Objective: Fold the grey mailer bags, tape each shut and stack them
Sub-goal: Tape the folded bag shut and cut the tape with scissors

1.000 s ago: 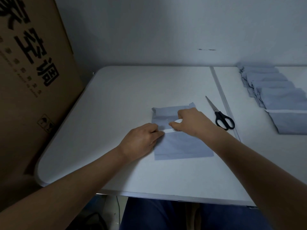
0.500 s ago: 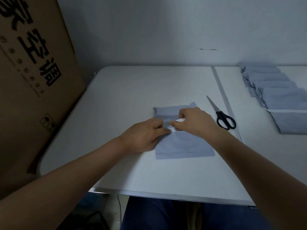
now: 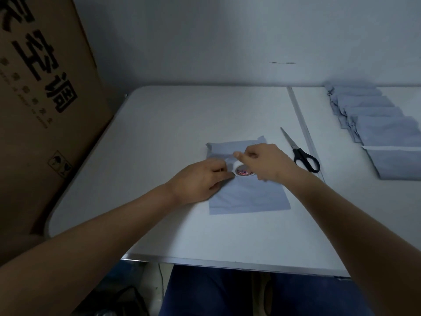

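Note:
A folded grey mailer bag (image 3: 248, 195) lies flat on the white table (image 3: 182, 124) in front of me. A small roll of white tape (image 3: 243, 171) with a red-printed core rests on the bag between my hands. My left hand (image 3: 200, 182) presses on the bag's left edge, fingertips against the roll. My right hand (image 3: 265, 161) is above the roll, thumb and forefinger pinched on the loose end of the tape. A stack of folded grey bags (image 3: 378, 126) lies overlapped at the right.
Black-handled scissors (image 3: 300, 151) lie shut just right of my right hand, beside the seam between two table halves. A large brown cardboard box (image 3: 38, 106) leans against the table's left side. The grey wall runs behind the table.
The tape roll has come into view between my hands. My right hand has lifted and pulled the tape's end up off the roll; my left hand stayed on the bag.

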Tool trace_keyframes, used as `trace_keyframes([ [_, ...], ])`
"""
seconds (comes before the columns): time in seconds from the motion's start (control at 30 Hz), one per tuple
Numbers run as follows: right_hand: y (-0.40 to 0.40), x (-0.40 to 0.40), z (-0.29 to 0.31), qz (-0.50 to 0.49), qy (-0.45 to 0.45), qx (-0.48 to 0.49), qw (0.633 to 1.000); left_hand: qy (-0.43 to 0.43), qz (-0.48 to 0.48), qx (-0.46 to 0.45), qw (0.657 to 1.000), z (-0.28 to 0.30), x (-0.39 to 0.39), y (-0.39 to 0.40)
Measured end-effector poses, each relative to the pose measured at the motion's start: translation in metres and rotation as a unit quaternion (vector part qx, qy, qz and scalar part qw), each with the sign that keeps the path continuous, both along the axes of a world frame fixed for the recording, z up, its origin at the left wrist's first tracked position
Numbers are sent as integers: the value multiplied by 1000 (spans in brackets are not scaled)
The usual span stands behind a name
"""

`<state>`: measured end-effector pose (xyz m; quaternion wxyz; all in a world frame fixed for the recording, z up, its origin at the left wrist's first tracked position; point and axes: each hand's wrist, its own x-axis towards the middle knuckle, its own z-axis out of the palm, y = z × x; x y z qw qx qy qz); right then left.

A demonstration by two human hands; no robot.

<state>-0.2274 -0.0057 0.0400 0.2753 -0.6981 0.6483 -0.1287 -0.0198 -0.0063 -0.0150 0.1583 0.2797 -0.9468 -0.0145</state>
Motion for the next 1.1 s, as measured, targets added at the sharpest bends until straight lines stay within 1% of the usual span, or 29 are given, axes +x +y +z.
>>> trace_keyframes([
  [0.13, 0, -1, 0, 4, -83, 7, 997, 2, 2, 2, 1000, 0, -1, 1],
  [0.23, -5, 2, 6, 23, -101, -13, 995, 9, 7, 1, 1000, 0, -1, 1],
  [0.37, -13, 10, 15, 67, -71, -22, 995, 19, 7, 2, 1000, -2, -2, 2],
  [0.5, -19, 14, 19, 90, -12, -29, 995, 26, 23, -5, 999, -5, -1, 3],
  [0.7, -26, 14, 30, 114, 15, 28, 993, 3, 35, -33, 999, -8, -1, 5],
  [0.8, -28, 15, 31, 121, 27, 34, 992, -3, 36, -46, 998, -10, -1, 4],
  [0.93, -26, 12, 26, 101, 40, 29, 994, -5, 34, -65, 997, -12, -1, 5],
  [1.1, -19, 0, 17, 51, 13, 41, 998, -2, 30, -76, 997, -13, -1, 3],
])
